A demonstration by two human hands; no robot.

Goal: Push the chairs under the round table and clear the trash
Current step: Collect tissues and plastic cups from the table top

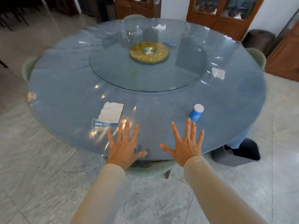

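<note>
A round table with a blue cover under clear plastic fills the view. My left hand and my right hand are spread flat, fingers apart, over its near edge, holding nothing. A clear plastic cup lies on its side left of my left hand, beside a white napkin. A small blue bottle stands just beyond my right fingertips. Crumpled tissues lie at the right and far side. A green chair sits tucked under the near edge, mostly hidden.
A glass turntable with a gold hub is centred on the table. Green chairs stand at the left, right and far side. A grey bin sits on the floor at the right. Wooden cabinets line the back wall.
</note>
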